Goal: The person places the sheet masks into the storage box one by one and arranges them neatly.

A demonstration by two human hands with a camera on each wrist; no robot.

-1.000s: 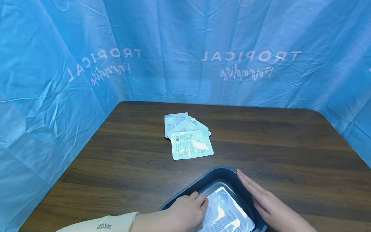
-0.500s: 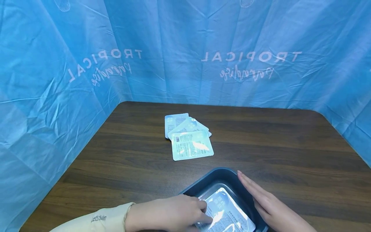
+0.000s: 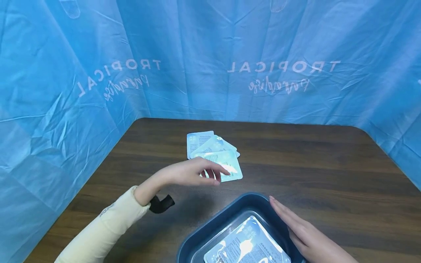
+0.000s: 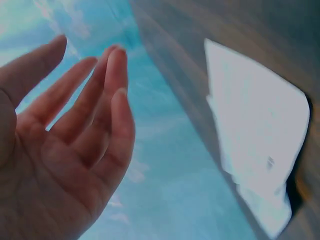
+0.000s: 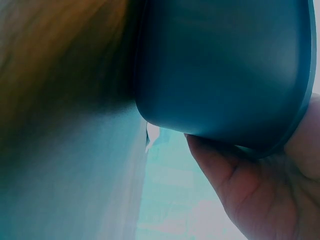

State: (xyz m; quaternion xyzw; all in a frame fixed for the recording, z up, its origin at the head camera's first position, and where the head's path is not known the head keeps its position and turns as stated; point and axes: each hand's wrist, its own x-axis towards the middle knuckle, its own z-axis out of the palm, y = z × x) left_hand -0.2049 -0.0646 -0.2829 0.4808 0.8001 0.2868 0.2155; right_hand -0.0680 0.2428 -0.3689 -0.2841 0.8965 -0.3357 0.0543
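My left hand is raised over the table with nothing in it, fingers loosely bent, and overlaps the nearest of several pale blue foil sachets in the head view. Its bare palm shows in the left wrist view, apart from the fanned sachets. Straight fingers of my right hand lie along the right side of a dark blue rectangular tray; in the right wrist view they touch the tray's outer wall. Inside that tray, printed side up, lies another shiny foil sachet. The tray's near end is cut off.
A dark wood table extends around the tray and sachets. Blue printed curtains hang along its back and sides. A black curved piece sticks out under my left wrist.
My left hand has come out of the tray, up and forward toward the loose sachets, uncovering the one in the tray. My right hand stays at the tray's side.
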